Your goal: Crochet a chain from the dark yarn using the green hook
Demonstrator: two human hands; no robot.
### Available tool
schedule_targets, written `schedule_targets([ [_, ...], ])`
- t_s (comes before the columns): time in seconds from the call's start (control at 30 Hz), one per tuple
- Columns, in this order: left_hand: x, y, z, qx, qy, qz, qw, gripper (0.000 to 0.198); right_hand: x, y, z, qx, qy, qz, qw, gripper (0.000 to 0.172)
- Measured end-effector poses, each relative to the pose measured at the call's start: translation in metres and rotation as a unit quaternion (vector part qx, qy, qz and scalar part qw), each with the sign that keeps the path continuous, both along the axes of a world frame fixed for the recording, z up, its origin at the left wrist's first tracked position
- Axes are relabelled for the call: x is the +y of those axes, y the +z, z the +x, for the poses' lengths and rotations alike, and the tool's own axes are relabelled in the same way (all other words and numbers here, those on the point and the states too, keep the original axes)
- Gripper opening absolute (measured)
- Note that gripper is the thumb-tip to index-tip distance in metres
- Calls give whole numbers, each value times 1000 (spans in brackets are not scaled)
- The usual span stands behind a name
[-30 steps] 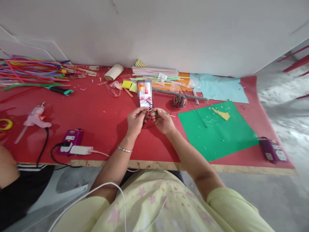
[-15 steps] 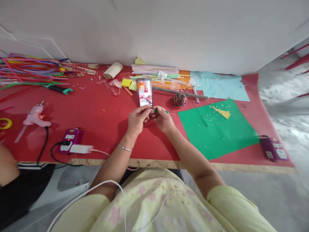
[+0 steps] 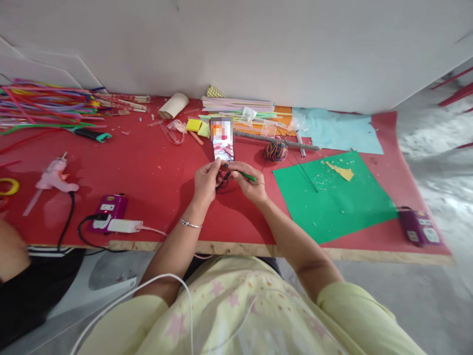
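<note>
Both my hands meet over the red table, just in front of a phone lying face up. My left hand is closed, pinching the near end of a thin green stick. My right hand is closed round the same green stick, which juts out to the right past its fingers. A dark thread loop hangs between the two hands. A multicoloured yarn ball lies just beyond my right hand.
A green paper sheet lies to the right, a light blue sheet behind it. Pipe cleaners pile at the far left. A pink glue gun, a purple power strip and another person's arm are at the left.
The green stick has tilted so its free end points down to the right. My hands have shifted slightly and the dark thread now shows between them.
</note>
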State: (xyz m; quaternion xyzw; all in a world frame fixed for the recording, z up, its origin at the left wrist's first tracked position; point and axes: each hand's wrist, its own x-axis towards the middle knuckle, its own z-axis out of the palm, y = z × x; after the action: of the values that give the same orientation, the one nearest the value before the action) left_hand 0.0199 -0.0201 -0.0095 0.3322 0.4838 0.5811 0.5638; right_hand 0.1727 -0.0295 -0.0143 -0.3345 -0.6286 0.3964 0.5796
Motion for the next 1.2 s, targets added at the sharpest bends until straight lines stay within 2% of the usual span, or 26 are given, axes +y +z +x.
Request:
schedule_targets([
  [0.1,0,0,1,-28,-3,3,1000,49,0,-5,-1,13,-6,-11,1000,22],
  [0.23,-1,-1,3,-95,-37,31,994,36,0,-9,-3,57,-26,-61,996,26],
  [0.37,-2,1,5,-121,-32,46,991,48,-1,-11,-7,90,-28,-92,991,27],
  [0.57,-1,6,3,-168,-20,9,985,43,-3,-10,-8,67,-19,-80,994,28],
  [0.77,1,6,2,-159,-6,8,987,45,-4,-11,-7,18,5,-22,1000,21],
  [0.87,2,6,1,-161,-15,18,987,50,-4,-14,-8,61,13,-50,997,21],
  [1.0,4,3,0,-163,-34,37,985,46,-2,-16,-9,121,11,-105,987,22],
  [1.2,5,0,-2,-154,-39,42,986,48,2,-15,-7,75,-28,-67,995,26],
])
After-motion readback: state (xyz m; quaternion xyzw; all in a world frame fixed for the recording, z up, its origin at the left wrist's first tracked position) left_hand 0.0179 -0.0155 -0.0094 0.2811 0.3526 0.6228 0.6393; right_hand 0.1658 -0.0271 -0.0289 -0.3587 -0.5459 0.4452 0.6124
